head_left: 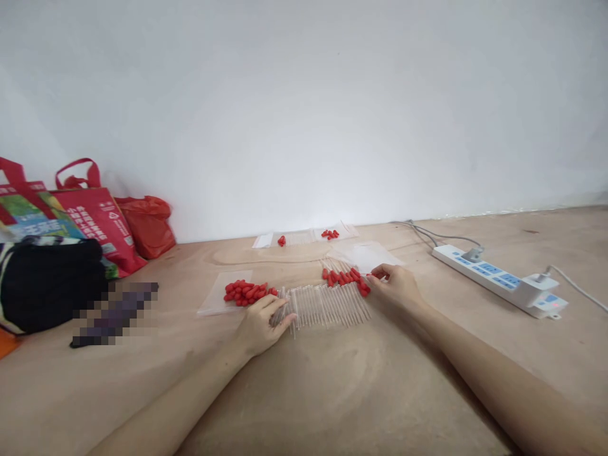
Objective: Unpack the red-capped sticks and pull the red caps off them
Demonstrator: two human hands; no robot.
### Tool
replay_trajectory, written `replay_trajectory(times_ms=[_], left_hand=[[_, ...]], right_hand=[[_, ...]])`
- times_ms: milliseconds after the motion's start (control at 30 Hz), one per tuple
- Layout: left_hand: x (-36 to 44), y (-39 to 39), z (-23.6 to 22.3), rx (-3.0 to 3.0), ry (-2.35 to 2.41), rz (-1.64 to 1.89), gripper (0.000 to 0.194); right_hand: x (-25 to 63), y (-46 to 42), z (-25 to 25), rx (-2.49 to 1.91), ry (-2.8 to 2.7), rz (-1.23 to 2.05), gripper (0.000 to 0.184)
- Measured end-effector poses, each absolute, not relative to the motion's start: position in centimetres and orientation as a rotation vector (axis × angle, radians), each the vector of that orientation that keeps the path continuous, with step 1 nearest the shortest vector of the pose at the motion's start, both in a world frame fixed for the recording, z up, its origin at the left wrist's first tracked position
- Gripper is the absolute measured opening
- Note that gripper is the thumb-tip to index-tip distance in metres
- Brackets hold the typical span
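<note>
A row of clear thin tubes (327, 305) lies side by side on the wooden table (313, 392). Several at the right end carry red caps (344, 277). My left hand (261, 323) rests on the left end of the row, fingers curled around a few tubes. My right hand (396, 285) is at the right end, fingertips pinched on a red-capped tube. A loose pile of red caps (247, 292) sits on a clear plastic sheet (213, 303) just left of the row.
More clear bags with a few red caps (329, 234) lie near the wall. A white power strip (503, 280) with cables is at the right. Red shopping bags (99, 218), a black bundle (47, 282) and a blurred dark object (114, 313) stand at the left.
</note>
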State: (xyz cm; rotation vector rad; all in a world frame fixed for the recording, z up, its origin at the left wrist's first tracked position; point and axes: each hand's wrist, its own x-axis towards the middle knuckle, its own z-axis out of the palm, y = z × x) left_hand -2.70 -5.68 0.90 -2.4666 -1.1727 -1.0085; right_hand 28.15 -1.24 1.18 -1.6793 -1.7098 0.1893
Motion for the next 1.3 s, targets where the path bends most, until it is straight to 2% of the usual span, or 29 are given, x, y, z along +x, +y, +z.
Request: replay_trajectory(times_ms=[167,400,700,933,1067,1200,1300], left_hand=[[-2.7,-6.0,1.3,-2.536,-1.193,-0.951,0.036],[-2.8,-6.1,1.6,-2.489,-1.202,-0.928,0.031],[-3.4,-6.1,1.4,-2.483,-1.194,-0.941,0.025],[-3.6,-5.9,1.1,-2.471,-1.187,-0.982,0.027],[-3.4,-5.9,1.3,-2.454,-1.177,-0.969,0.026],[-3.1,-6.1,1.6,-2.402,-1.151,-0.937,0.024],[-2.6,-6.2,1.8,-2.327,-1.109,-0.936,0.032]], right_hand=[[28.3,-1.1,0.9,-1.702,-1.754,0.257,0.024],[28.6,-0.8,0.5,-1.755,-1.87,0.167,0.037],[26.6,-0.3,1.4,-1.552,-1.886,0.225,0.024],[21.6,0.6,1.6,-1.635,-1.998,-0.135,0.035],[20.7,1.0,1.0,-1.598,-1.927,-0.209,0.026],[21.6,-0.3,1.0,-1.432,-1.807,-0.211,0.022],[22.6,-2.7,1.0,-1.18,-1.887,-0.143,0.02]])
